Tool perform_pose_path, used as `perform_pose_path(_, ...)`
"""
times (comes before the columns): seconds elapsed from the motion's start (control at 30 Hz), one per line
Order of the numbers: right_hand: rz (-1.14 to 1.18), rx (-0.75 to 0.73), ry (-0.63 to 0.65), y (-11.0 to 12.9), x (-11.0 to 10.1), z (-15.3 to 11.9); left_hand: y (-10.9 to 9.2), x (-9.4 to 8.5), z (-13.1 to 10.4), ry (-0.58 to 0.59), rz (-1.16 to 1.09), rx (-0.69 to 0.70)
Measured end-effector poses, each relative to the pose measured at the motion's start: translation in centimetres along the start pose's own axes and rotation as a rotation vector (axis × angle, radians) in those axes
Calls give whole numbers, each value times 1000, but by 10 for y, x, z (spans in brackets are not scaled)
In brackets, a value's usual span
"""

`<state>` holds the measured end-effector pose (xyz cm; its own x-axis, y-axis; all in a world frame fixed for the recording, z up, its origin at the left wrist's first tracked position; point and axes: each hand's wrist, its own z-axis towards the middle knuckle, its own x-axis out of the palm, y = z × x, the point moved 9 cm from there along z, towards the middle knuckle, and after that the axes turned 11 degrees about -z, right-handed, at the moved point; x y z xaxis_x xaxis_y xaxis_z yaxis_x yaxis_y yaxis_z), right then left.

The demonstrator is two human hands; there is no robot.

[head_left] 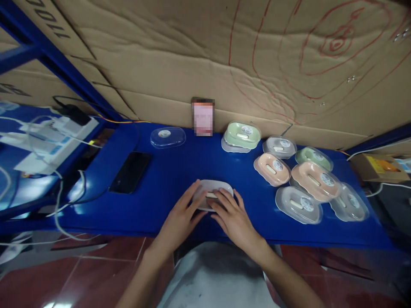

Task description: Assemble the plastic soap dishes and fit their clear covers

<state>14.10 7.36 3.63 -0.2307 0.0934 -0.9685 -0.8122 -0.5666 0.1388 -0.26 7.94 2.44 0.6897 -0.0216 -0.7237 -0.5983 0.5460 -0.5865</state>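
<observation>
A pale grey oval soap dish (205, 184) lies on the blue table in front of me, a small cream-coloured bar (211, 195) across its middle. My left hand (183, 211) grips its left side, the thumb reaching over towards the bar. On the right side my right hand (233, 214) holds the same dish, several fingers bent inward over it and close to the bar. The fingers hide part of the dish. Farther back and to the left, a clear oval lid (175, 139) with a round sticker rests on the table.
To the right, several lidded dishes stand grouped: green (236, 137), peach (268, 169) and grey (297, 209), some overlapping. A black phone (130, 173) lies at left; a blurred upright screen (203, 117) leans on the cardboard wall (154, 68). Cables and a power strip (61, 145) lie far left.
</observation>
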Motion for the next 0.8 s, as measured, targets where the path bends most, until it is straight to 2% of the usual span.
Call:
perform_pose_path(0.1,4,-26,37,-1,3,-1,12,-13,2,115,-88,4)
perform_pose_path(0.17,6,-15,52,-6,3,-3,29,-31,19,133,-91,-19)
perform_pose_path(0.27,14,21,35,-15,0,-12,79,-75,68,0,53,-107)
perform_pose_path(0.33,21,46,13,-20,-1,-23,119,-95,105,-41,127,-168)
perform_pose_path(0.4,29,95,-17,-27,-1,-39,158,-102,130,2,251,-300)
perform_pose_path(0.47,58,181,-39,-37,-1,-56,170,-97,141,48,282,-319)
perform_pose_path(0.5,87,234,-46,-42,-1,-64,165,-91,140,63,277,-297)
perform_pose_path(0.57,162,335,-54,-52,1,-75,137,-74,127,72,255,-226)
perform_pose_path(0.67,220,405,-51,-59,3,-77,72,-42,88,68,212,-126)
perform_pose_path(0.73,187,383,-33,-59,4,-69,20,-23,64,43,135,21)
perform_pose_path(0.8,128,323,-11,-58,4,-58,-20,-6,46,64,98,126)
